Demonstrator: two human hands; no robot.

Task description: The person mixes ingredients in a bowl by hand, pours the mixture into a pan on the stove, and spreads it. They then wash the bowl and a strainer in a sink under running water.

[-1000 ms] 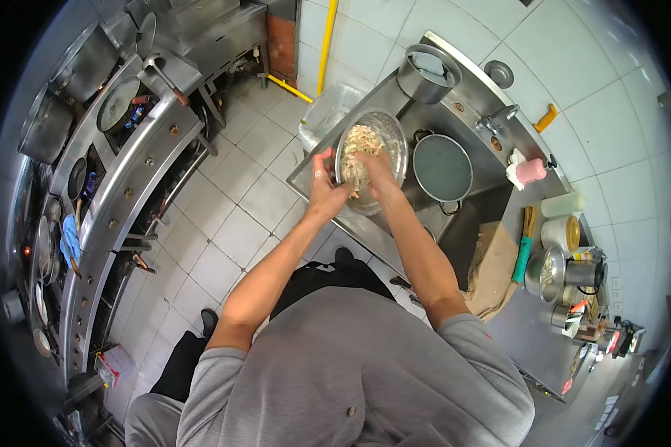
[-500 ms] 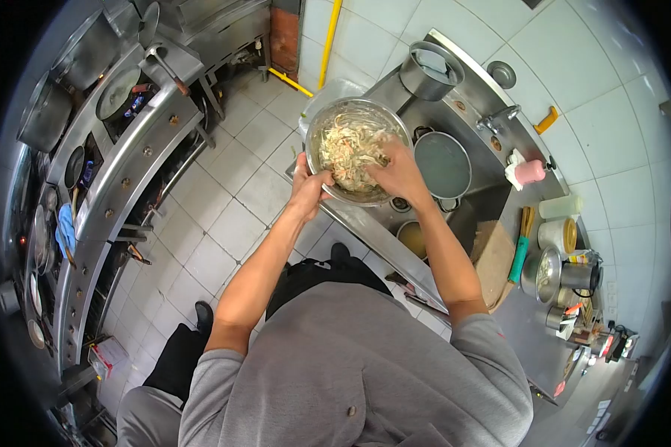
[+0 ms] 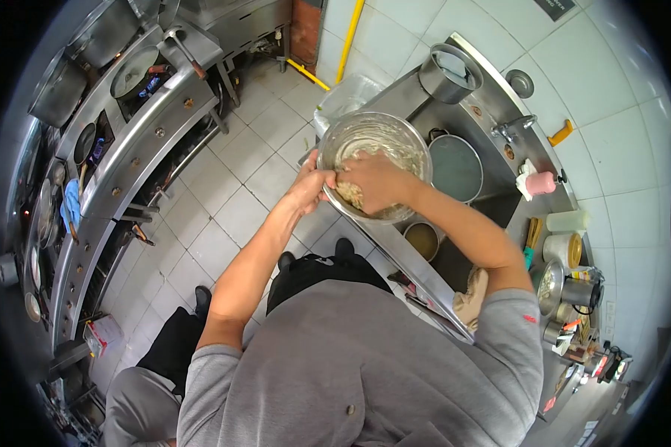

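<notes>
A round metal bowl (image 3: 423, 160) is held up in front of me at the sink's edge, tilted slightly toward me. Inside lies a creamy shredded vegetable mix (image 3: 348, 195) with orange bits, some of it smeared on the wall. My left hand (image 3: 312, 185) grips the rim on the left side, thumb over the edge. Deep in the bowl, my right hand (image 3: 376, 182) has its fingers curled down into the mix; the fingertips are hidden in it.
The steel sink (image 3: 492, 216) holds a large pot (image 3: 456, 167) of cloudy water and a smaller pot (image 3: 422, 242). A faucet (image 3: 514, 128) juts from behind. On the left runs a stove (image 3: 145, 160) with pots and pans. Another person's leg (image 3: 168, 343) is at lower left.
My right hand has moved left across the bowl and pressed down into the mix, its elbow swinging outward. The bowl sits slightly lower and further right in view.
</notes>
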